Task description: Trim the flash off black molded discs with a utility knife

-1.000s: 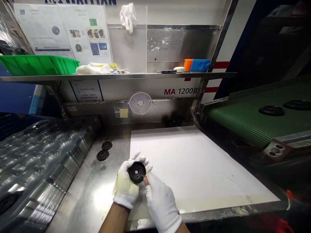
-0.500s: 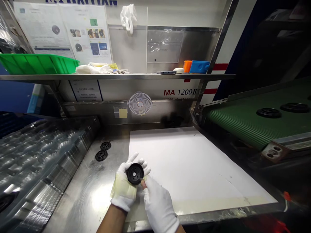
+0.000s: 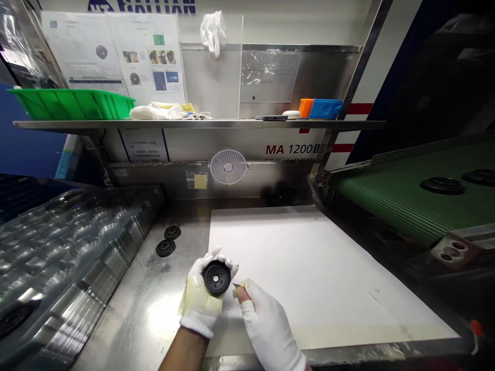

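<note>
A black ribbed disc [image 3: 216, 277], apparently moulded rubber and likely light and fairly stiff, best taken by its outer rim, rests at lower centre of the frame in the cupped left hand [image 3: 199, 304], its taped white glove curled up around the edge. Just beside it, the gloved right hand [image 3: 268, 322] pinches finger and thumb on a small pointed sliver [image 3: 235, 284], too small to identify. Two matching discs [image 3: 166, 248] lie on the steel counter [image 3: 150, 304] to the left, near a white sheet [image 3: 328, 278], with more on a green conveyor belt [image 3: 402, 211] at right.
</note>
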The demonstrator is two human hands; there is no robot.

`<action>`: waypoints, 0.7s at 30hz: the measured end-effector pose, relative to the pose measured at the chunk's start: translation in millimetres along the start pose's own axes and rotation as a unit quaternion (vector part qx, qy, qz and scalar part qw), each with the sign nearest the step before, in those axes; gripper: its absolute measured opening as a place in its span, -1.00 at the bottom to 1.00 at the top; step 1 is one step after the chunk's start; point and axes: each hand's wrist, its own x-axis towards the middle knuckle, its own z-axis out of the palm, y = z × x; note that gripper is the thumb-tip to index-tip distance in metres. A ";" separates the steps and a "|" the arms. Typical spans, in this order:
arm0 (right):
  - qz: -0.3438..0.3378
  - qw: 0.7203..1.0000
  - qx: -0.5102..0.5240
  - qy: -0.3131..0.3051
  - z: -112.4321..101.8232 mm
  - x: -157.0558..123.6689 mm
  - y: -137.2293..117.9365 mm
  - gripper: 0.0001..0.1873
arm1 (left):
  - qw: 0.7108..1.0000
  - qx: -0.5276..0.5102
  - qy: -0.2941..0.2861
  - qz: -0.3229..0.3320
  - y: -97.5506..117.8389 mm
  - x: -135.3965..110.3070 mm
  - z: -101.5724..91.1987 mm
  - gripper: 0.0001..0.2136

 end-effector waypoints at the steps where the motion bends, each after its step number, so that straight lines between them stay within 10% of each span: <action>1: -0.002 1.000 -0.004 0.009 -2.9 2.0 0.3 -0.67 | 1.000 -0.004 -0.001 -0.005 0.1 -0.7 0.3 -0.76; 9: 0.075 0.994 -0.072 -0.012 -21.9 12.8 11.1 -0.75 | 1.000 -0.010 0.017 -0.021 2.6 -7.6 6.3 -0.77; 13: 0.105 0.988 -0.115 -0.019 -27.6 14.2 33.8 -0.43 | 0.999 -0.028 0.031 -0.033 4.8 -6.6 4.1 -0.70; 21: 0.062 0.993 0.068 -0.071 -17.2 11.0 55.9 -0.57 | 0.995 -0.056 0.035 -0.069 7.6 -6.3 1.4 -0.64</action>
